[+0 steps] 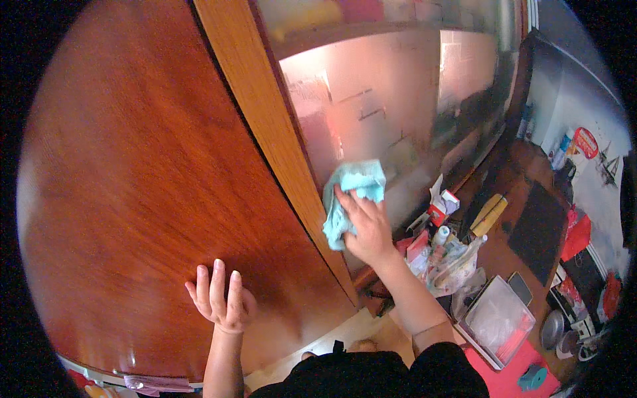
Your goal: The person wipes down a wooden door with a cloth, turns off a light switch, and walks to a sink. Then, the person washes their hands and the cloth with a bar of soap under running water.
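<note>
My right hand presses a folded light-blue cloth against the lower left part of a glass panel, close to its wooden frame. The fingers are spread over the cloth, and part of it bunches below them. The glass shows reflections and looks hazy. To the left, my left hand is raised with its fingers apart and nothing in it. Behind it stands a glossy reddish-brown wooden panel; whether the fingertips touch it I cannot tell.
At the right is a cluttered wooden desk with plastic bags, a white bottle, a yellow object, a dark mat and a clear-lidded box. A phone-like dark slab lies beside the box. A purple cloth hangs at lower left.
</note>
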A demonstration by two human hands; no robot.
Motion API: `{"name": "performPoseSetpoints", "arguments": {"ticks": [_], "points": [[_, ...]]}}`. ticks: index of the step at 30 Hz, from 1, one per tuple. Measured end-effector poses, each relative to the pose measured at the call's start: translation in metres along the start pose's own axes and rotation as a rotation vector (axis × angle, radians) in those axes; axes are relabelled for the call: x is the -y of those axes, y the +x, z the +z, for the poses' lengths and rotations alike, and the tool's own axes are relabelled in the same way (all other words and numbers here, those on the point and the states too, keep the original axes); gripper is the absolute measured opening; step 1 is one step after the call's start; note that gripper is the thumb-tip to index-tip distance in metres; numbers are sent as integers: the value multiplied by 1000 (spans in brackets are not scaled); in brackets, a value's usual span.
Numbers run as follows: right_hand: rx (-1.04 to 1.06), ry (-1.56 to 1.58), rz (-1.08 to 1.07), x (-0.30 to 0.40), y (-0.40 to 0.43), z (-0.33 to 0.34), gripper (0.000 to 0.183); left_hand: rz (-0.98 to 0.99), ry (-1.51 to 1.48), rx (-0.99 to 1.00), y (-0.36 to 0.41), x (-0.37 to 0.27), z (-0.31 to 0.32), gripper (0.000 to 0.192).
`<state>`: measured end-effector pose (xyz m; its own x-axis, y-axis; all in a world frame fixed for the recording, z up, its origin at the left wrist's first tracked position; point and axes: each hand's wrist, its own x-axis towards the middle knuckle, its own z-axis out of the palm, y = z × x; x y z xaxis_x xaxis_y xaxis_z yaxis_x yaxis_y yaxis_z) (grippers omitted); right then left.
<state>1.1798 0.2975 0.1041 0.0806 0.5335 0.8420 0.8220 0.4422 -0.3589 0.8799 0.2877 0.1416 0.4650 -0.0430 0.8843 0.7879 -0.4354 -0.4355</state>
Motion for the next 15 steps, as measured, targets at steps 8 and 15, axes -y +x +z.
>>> {"name": "performPoseSetpoints", "arguments": {"ticks": [8,15], "points": [[-323,-132,-324,36,160,-59,76,7,6,2,0,-1,3,33],[-197,-168,66,15,51,-8,73,5,12,46,2,0,-5,35]]}}
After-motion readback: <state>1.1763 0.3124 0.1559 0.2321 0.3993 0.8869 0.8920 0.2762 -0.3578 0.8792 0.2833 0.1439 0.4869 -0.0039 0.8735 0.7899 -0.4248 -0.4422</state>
